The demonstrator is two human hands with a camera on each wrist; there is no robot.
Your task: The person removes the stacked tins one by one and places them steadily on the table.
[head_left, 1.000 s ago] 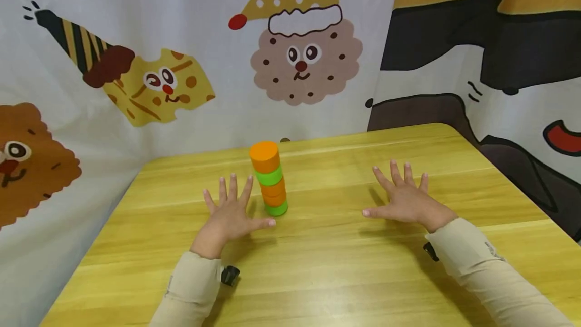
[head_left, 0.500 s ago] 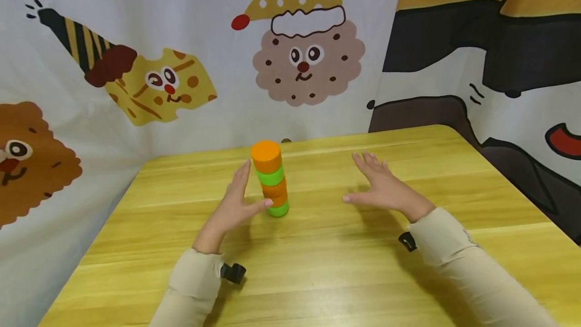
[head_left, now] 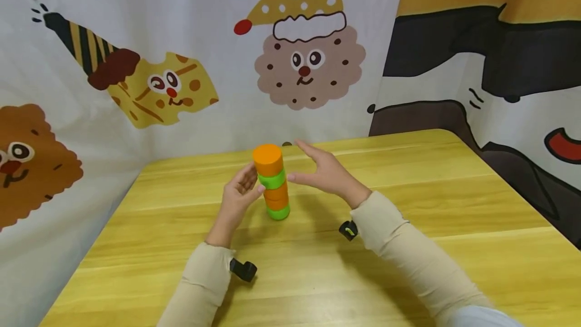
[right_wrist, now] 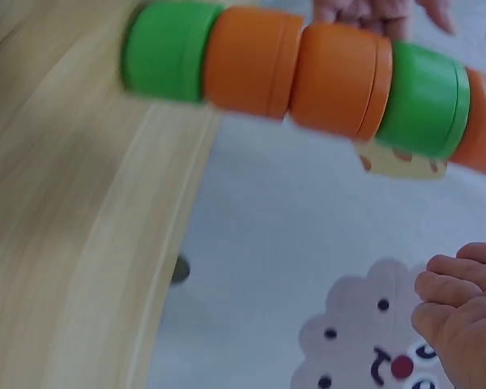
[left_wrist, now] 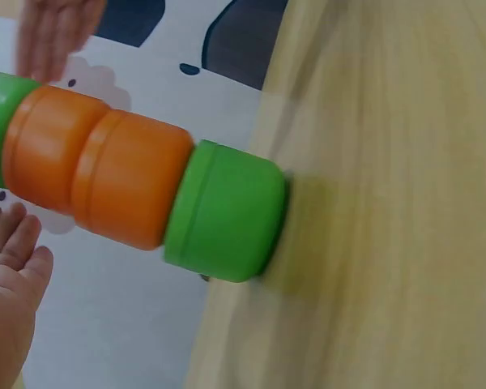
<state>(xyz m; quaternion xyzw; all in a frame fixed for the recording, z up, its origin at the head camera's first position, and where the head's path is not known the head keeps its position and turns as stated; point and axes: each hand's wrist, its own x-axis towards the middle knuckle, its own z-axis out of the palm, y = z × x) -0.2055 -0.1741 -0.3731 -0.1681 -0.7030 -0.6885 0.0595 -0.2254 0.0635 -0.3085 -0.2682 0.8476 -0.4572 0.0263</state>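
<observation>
A tower of orange and green round stacking cups [head_left: 276, 195] stands upright on the table, tilted only by the camera angle. Its top piece is orange, its bottom piece green. Left of its upper part is my left hand [head_left: 233, 201], thumb in front and fingers loosely bent. In the left wrist view a gap shows between that hand [left_wrist: 12, 296] and the cups [left_wrist: 134, 178]. My right hand [head_left: 331, 173] is at the tower's right, fingers extended and thumb tip close to the green piece. The right wrist view shows this hand [right_wrist: 470, 316] apart from the cups [right_wrist: 340, 77].
The wooden table [head_left: 290, 276] reaches back to a white curtain [head_left: 227, 125] printed with cartoon food. A small black camera sits on the left wrist [head_left: 243, 269] and another on the right wrist [head_left: 348, 230].
Both hands, spread wide before, have come in around the tower. My right hand has travelled far to the left; my left has turned palm inward and moved slightly right. The tower stays put.
</observation>
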